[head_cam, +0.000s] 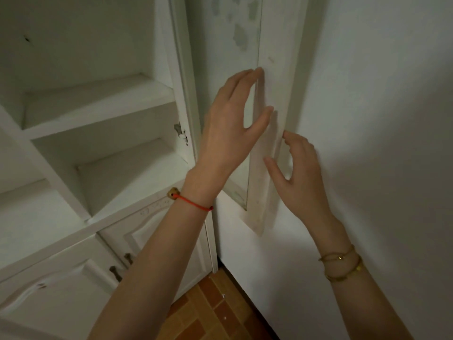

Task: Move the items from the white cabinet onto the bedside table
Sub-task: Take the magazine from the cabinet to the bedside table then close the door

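The white cabinet (103, 119) fills the left of the head view, its shelves bare as far as I can see. Its glass-panelled door (277, 77) stands swung open to the right, flat against the wall. My left hand (232, 123) is raised with straight fingers, the fingertips touching the door's frame beside the glass. My right hand (299, 177) is lower on the same frame, fingers spread and reaching round its outer edge. Neither hand holds an item.
Below the shelves are two shut lower cabinet doors (73, 273) with small dark handles. A white wall (380, 143) runs down the right side. Orange-brown floor tiles (208, 312) show at the bottom between cabinet and wall.
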Motion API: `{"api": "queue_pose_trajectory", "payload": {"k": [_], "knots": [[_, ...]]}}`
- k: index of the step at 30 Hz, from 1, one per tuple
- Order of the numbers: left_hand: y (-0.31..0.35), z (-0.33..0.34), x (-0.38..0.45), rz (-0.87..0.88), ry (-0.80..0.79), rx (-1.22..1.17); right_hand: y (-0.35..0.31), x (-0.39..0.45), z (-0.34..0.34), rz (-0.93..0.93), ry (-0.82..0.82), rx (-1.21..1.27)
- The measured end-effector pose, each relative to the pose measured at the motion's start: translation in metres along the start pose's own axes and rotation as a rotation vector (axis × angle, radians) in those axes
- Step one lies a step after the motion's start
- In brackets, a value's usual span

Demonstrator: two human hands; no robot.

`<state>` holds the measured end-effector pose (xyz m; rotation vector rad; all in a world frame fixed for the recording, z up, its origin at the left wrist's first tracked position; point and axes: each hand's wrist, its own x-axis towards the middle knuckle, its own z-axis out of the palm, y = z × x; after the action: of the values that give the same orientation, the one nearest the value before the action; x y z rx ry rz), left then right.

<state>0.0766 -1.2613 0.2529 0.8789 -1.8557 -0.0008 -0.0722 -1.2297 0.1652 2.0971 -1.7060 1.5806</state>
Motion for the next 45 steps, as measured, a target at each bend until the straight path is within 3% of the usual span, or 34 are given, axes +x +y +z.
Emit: {"api": "queue_pose_trajectory", "payload": {"k": [11, 19, 24, 37, 45], "knots": [[0.008, -0.007, -0.014, -0.042, 0.069, -0.034, -0.015, -0.011, 0.000, -0.117, -0.058, -0.011], [-0.003, -0.066, -0.053, -0.158, 0.216, 0.006, -0.059, -0.034, 0.034, -0.402, -0.179, 0.137], [-0.023, -0.116, -0.076, -0.212, 0.219, 0.091, -0.089, -0.041, 0.070, -0.560, -0.302, 0.225], [-0.098, -0.219, -0.108, -0.374, 0.262, 0.149, -0.166, -0.017, 0.167, -0.645, -0.507, 0.354], [-0.167, -0.258, -0.098, -0.304, 0.268, 0.334, -0.210, 0.002, 0.242, -0.625, -0.409, 0.288]]}}
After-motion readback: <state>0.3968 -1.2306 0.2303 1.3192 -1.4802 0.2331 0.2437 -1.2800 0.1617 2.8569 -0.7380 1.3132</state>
